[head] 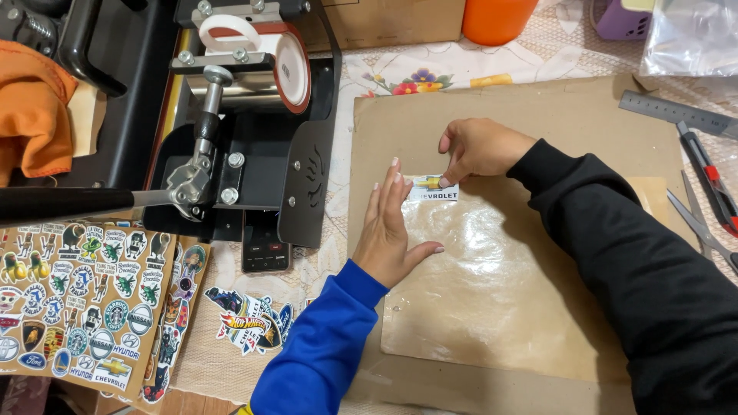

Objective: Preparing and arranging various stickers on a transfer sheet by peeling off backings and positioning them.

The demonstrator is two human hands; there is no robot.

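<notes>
A small rectangular sticker (432, 189) with a yellow emblem lies at the top left corner of a clear plastic film (500, 284). The film covers a brown cardboard sheet (569, 115). My right hand (480, 146), in a black sleeve, pinches the sticker's upper right edge with its fingertips. My left hand (392, 230), in a blue sleeve, rests flat and palm down on the film's left edge. Its fingertips are just left of the sticker, and it holds nothing.
A black mug heat press (254, 146) with a white mug (288, 65) clamped in it stands at the left. Below it are a board of several logo stickers (77, 300) and a loose sticker pile (250, 319). A steel ruler (676, 114), utility knife (711, 180) and scissors (703, 227) lie at the right.
</notes>
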